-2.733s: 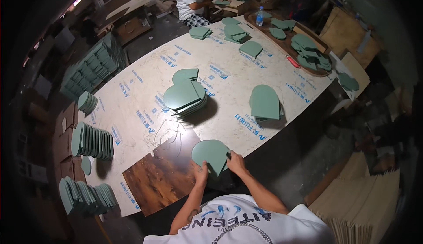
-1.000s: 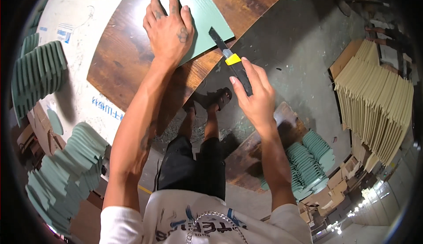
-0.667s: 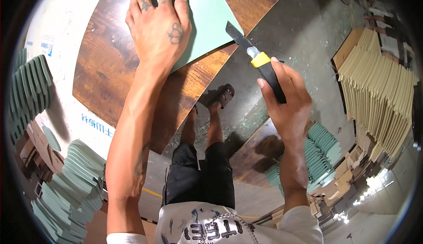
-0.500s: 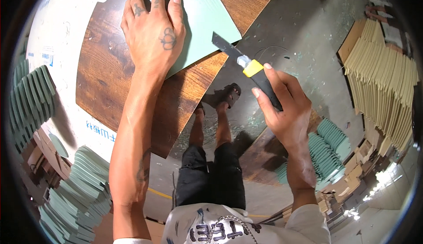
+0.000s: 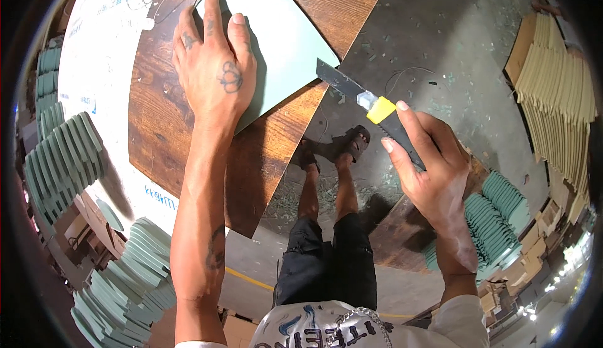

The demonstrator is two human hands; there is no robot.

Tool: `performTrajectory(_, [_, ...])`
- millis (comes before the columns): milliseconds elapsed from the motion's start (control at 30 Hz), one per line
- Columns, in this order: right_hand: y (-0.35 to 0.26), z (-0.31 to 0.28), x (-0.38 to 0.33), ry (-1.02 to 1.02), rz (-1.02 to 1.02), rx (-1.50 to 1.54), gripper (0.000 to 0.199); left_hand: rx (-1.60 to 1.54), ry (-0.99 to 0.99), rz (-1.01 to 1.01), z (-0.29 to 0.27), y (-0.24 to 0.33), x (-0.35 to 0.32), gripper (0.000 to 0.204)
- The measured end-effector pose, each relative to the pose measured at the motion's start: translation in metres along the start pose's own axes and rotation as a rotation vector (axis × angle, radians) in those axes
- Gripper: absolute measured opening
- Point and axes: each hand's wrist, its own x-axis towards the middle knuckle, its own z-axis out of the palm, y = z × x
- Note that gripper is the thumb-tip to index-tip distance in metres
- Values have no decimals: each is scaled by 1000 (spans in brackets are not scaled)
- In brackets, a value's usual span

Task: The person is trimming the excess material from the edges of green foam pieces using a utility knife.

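Note:
A pale green, round-ended panel (image 5: 286, 49) lies on a brown wood-grain board (image 5: 166, 112). Flat on top of the panel rests my left hand (image 5: 217, 68), its fingers stretched out and pointing away from me. My right hand (image 5: 433, 159) grips a utility knife (image 5: 377, 106) with a black handle and a yellow collar. Its dark blade is extended and points up and left. The blade tip is at the panel's right corner, by the board's edge; whether it touches cannot be made out.
Stacks of green pieces (image 5: 66, 163) stand at the left, with more fanned pieces (image 5: 129, 276) below them. Other green stacks (image 5: 496, 216) are at the lower right. A tall pile of cream sheets (image 5: 556, 97) stands at the far right. Scraps litter the grey floor (image 5: 433, 40).
The view has shifted, so more of the panel's rounded far end shows. The knife has come down to the panel's right corner. My left hand stays on the panel.

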Motion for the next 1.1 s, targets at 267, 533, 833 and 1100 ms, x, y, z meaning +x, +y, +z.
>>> performTrajectory(267, [12, -3, 3, 1, -39, -5, 56, -28, -21, -17, -2, 8, 0, 54])
performTrajectory(533, [16, -2, 11, -10, -80, -45, 55, -48, 5, 45, -4, 3, 0, 52])
performTrajectory(833, [25, 4, 34, 5, -165, -27, 51, -20, 16, 95, -2, -7, -2, 48])
performTrajectory(1100, [21, 1, 53, -108, -139, -25, 48, -32, 3, 76, -4, -10, -5, 51])
